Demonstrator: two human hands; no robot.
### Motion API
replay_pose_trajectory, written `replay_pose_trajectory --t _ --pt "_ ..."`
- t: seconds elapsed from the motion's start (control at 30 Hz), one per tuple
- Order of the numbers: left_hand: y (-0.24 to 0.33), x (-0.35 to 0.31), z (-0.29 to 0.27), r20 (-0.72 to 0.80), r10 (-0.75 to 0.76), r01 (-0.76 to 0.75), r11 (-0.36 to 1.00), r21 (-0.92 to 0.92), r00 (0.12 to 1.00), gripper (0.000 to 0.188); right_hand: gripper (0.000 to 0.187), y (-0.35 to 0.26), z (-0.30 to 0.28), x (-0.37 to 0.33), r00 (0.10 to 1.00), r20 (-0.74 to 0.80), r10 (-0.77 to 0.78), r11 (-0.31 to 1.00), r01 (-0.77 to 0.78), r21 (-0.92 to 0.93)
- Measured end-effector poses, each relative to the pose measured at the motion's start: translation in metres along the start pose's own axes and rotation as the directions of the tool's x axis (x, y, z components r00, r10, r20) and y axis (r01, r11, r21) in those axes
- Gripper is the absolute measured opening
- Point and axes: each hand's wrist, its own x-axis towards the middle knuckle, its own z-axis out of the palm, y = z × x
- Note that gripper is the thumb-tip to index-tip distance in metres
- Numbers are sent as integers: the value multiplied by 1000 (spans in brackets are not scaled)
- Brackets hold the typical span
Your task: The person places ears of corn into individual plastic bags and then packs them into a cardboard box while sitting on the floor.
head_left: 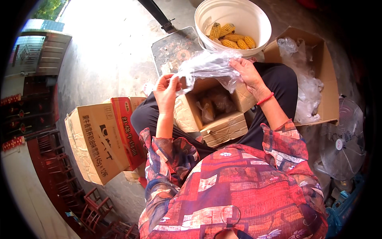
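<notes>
The clear plastic bag [209,65] is up in the air, pulled out wide between two hands, above the far side of an open cardboard box [223,129]. Nearest to me is the person's red and dark patterned shirt [230,179]. Its loose sleeves leave the lower arms bare, and both arms reach out in front. The left arm points almost straight ahead. The right arm slants in toward the middle, with a red bracelet [265,99] around the wrist. The box sits between the person's legs, and down inside it I see small clear bags [207,110] with something yellow-brown in them.

The left hand [166,93] is curled up, its thumb and fingers pinching one end of the bag. The right hand [248,75] reaches a little farther, and its thumb and fingers pinch the other end, with the back of the hand showing.

Beside the person's right leg is a big box [330,79] with crumpled clear plastic [310,91] in it. Past the hands stands a white bucket [201,24], and yellow corn cobs [243,40] lie inside.
</notes>
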Motion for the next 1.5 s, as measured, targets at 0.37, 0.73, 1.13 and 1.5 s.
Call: replay_pose_trajectory --t 0.37,0.73,1.13,1.5 --pt "13 11 -33 277 -231 339 821 -459 933 31 25 32 -14 7 996 81 -43 859 78 -506" --pt "15 16 -31 472 -192 217 976 2 860 14 34 9 -11 -2 996 47 -71 944 82 -318" --pt "19 94 -66 -158 -150 81 923 -375 976 11 11 -61 -14 -5 991 15 -136 925 132 -355" --pt "17 102 -69 -20 -52 52 998 18 998 27 30 -47 -70 194 976 79 205 373 -4 -928"
